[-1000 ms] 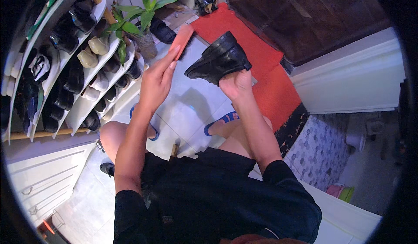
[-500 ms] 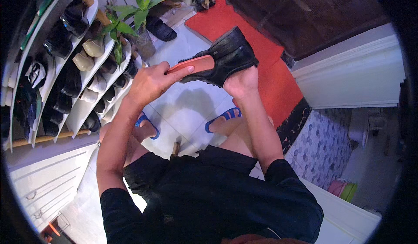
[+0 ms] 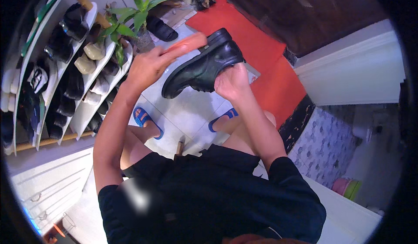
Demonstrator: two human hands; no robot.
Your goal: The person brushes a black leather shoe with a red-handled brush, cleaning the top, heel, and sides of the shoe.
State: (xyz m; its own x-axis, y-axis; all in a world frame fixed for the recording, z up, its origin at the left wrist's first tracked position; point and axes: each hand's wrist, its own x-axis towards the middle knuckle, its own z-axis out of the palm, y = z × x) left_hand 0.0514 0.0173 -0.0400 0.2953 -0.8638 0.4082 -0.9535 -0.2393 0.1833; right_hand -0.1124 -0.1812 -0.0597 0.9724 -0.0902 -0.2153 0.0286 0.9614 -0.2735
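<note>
A black leather shoe (image 3: 198,67) is held up in front of me, its toe toward the lower left and its heel at the upper right. My right hand (image 3: 231,80) supports it from the opening, with the fingers hidden inside or behind the shoe. In my left hand (image 3: 150,67) is an orange-backed shoe brush (image 3: 187,45), gripped at its near end. The brush lies along the upper edge of the shoe near the sole and heel; from this angle its bristles are hidden, and contact is hard to tell.
A white tiered rack (image 3: 87,109) full of shoes stands at left. Beyond my hands are a potted plant (image 3: 138,15), a black slipper (image 3: 162,28) and a red mat (image 3: 278,87). My feet wear blue sandals (image 3: 141,116). A white door frame (image 3: 348,69) is at right.
The shoe has turned so its toe now points lower left and its side faces me. The brush has moved from the shoe's side up to its upper edge near the heel, rotating as well.
</note>
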